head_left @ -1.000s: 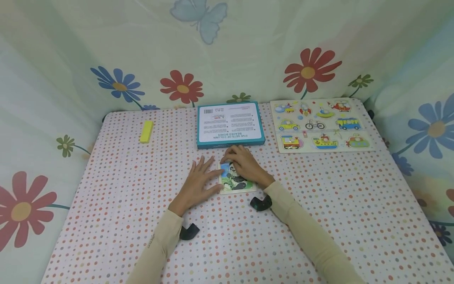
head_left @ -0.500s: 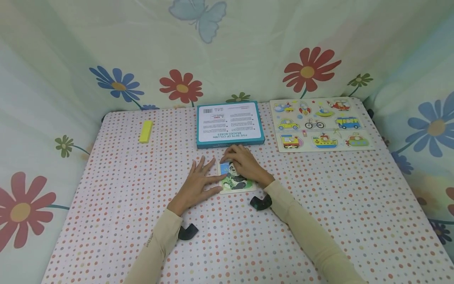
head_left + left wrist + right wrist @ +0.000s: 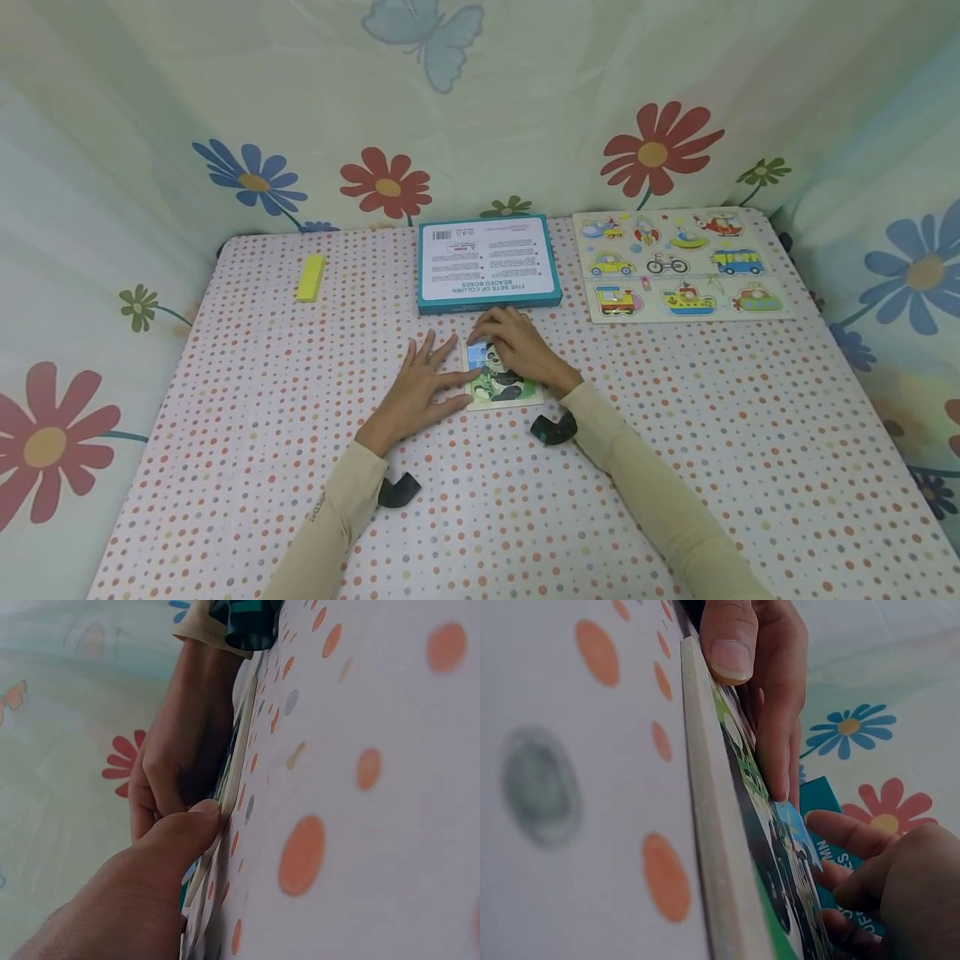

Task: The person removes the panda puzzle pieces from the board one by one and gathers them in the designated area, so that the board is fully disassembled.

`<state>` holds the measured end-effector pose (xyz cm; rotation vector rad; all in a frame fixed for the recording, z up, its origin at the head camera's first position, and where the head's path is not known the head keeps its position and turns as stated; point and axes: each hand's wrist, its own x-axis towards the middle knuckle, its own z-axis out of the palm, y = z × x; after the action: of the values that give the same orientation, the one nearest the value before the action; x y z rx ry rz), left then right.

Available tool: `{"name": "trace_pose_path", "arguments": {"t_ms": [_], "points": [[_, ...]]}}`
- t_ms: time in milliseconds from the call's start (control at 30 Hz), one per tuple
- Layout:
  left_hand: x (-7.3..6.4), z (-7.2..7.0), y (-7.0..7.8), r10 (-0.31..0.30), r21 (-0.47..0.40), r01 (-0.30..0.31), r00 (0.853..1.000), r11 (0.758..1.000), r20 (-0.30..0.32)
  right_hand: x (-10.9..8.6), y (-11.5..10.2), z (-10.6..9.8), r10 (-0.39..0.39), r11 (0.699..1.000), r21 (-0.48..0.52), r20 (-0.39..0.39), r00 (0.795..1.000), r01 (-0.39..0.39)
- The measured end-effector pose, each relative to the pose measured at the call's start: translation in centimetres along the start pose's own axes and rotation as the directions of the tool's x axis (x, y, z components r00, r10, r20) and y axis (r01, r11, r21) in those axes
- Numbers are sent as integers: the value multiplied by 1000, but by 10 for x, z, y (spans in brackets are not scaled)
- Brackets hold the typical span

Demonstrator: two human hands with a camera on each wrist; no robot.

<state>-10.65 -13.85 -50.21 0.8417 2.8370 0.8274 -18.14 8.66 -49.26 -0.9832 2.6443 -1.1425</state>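
Note:
A small square panda jigsaw puzzle (image 3: 497,388) lies on the dotted tablecloth between the hands, in a pale frame. My left hand (image 3: 420,390) is spread at its left side; the thumb touches the frame edge and the index finger reaches onto the picture. My right hand (image 3: 521,348) bends over the top and right of the puzzle. In the right wrist view, its fingertips pinch a blue puzzle piece (image 3: 801,834) at the far corner, which looks slightly raised. Part of the panda picture is hidden beneath the right hand.
Just beyond the puzzle lies a teal and white box (image 3: 487,265). A wooden vehicle puzzle board (image 3: 652,287) is at the back right, and a yellow block (image 3: 310,278) at the back left. Black wrist devices (image 3: 553,428) sit beside both sleeves. A floral curtain (image 3: 525,125) hangs behind.
My left index finger has slid slightly right onto the puzzle picture. The blue corner now shows a paler shine. The right hand stays nearly still.

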Motion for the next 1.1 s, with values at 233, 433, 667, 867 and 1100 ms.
{"name": "trace_pose_path", "arguments": {"t_ms": [233,433,667,867,1100], "points": [[0,0,0,7,3,-7,1000,1000,-4,-1,0,-3,-23,996,87,1,1000,23],[1,0,0,10,4,-10,1000,1000,-9,-1,0,-5,16,985,174,7,1000,-17],[-1,1,0,2,16,-2,1000,1000,6,-4,-1,-6,81,958,271,48,996,-91],[1,-1,1,10,12,-10,1000,1000,-9,-2,-2,-10,87,942,325,19,996,-89],[-2,2,2,8,-1,-8,1000,1000,-13,-10,-2,-24,146,903,411,-14,989,-128]]}}
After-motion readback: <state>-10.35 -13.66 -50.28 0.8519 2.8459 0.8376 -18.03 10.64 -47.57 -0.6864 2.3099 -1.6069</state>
